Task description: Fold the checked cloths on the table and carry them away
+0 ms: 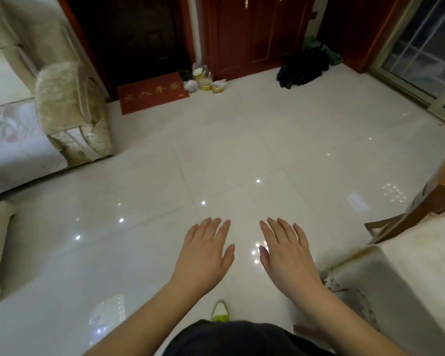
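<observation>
No checked cloth shows anywhere in the head view, so where the cloths are cannot be told. The bench (409, 253) stands at the lower right under a pale cream cover that hangs down its near side, and only its corner is in view.

Both hands are held out over the floor, palms down, with nothing in them. The left hand (203, 255) has its fingers straight and close together, thumb a little apart. The right hand (288, 255) mirrors it just beside, fingers straight and slightly fanned. The two hands are near each other but apart, a strip of floor showing between the thumbs.

Below them is the toe of a green and white shoe (220, 310) on the glossy pale tiled floor (216, 155), which reflects small points of light. A wooden chair (427, 201) stands just beyond the bench at the right edge. At the left is a beige sofa (72, 111) with a flowered cover on its seat. Farther off, a red doormat (152, 92) with gold characters lies before a dark door, small yellow cups (208, 84) sit beside it, and a heap of dark cloth (303, 68) lies by the red wooden cabinet (254, 32).
</observation>
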`<state>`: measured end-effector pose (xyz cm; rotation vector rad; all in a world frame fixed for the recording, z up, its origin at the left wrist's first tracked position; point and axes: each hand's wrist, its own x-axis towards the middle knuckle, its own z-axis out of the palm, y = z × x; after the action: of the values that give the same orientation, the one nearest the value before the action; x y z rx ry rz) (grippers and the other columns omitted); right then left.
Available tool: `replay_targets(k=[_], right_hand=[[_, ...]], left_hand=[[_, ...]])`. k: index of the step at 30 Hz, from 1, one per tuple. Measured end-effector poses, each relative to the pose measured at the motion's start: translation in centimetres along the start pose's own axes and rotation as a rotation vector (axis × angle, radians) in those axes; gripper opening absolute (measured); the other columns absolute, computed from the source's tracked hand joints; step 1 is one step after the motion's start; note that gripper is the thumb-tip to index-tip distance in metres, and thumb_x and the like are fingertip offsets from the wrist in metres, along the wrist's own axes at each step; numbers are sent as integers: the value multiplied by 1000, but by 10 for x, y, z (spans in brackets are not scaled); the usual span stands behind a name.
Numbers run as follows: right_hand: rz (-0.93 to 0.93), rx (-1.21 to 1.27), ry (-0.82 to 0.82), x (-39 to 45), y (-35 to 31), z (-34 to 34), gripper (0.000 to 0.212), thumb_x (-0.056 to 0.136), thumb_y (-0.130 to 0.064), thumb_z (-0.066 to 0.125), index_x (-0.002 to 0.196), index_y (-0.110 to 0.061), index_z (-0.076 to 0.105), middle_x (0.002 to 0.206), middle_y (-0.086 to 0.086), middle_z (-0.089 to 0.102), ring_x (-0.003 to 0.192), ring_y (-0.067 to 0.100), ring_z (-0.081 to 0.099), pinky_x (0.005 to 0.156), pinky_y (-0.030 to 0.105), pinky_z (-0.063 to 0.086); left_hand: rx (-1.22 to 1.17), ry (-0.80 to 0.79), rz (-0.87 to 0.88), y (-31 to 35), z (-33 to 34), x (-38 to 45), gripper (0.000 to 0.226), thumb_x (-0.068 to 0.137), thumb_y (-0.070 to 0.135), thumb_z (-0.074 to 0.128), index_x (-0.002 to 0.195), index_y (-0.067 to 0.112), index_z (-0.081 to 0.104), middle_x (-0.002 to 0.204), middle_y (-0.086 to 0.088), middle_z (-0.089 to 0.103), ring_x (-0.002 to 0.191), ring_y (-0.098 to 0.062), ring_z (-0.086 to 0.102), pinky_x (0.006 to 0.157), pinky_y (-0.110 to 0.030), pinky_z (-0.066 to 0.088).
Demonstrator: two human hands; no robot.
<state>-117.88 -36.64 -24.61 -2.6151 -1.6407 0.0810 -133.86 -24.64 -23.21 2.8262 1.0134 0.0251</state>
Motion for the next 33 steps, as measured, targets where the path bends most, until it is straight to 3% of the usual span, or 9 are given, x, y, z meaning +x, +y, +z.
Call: replay_targets(k=[8,11,20,23,25,33], right_hand=[[185,29,85,95,39,-17,55,92,-38,31,135,-13,54,134,7,59,126,29,53,110,48,27],[242,30,104,128,65,-16,55,91,-38,31,134,-13,55,133,7,60,125,28,55,109,50,37],[380,32,101,216,188,-10,52,90,-37,37,131,-13,58,132,8,61,122,29,57,105,51,42],[423,8,137,244,235,-18,47,90,-35,56,132,-13,57,136,10,59,123,30,56,105,51,42],[481,7,128,263,261,-26,52,87,-35,64,134,-14,56,140,11,55,126,30,54,107,50,40],[639,-28,133,334,346,-38,51,88,-36,62,133,-13,57,137,11,57,125,31,55,106,51,40]], left_hand=[[27,8,174,-14,-16,150,56,93,46,33,132,15,59,127,-6,65,115,-26,62,97,-43,49],[14,-22,233,6,-7,199,57,93,47,32,135,16,56,129,-5,63,118,-25,61,98,-44,48],[24,-110,384,89,-8,361,66,93,52,17,146,20,40,146,-2,48,134,-21,44,110,-46,36],[20,-113,462,120,-14,417,68,92,52,13,148,21,36,148,-1,43,137,-20,40,113,-44,32],[15,-83,521,138,-18,454,66,93,51,18,146,19,40,145,-2,47,134,-21,43,110,-46,35],[87,-13,636,202,-15,577,55,91,45,32,130,16,59,131,-5,61,124,-28,55,101,-52,43]])
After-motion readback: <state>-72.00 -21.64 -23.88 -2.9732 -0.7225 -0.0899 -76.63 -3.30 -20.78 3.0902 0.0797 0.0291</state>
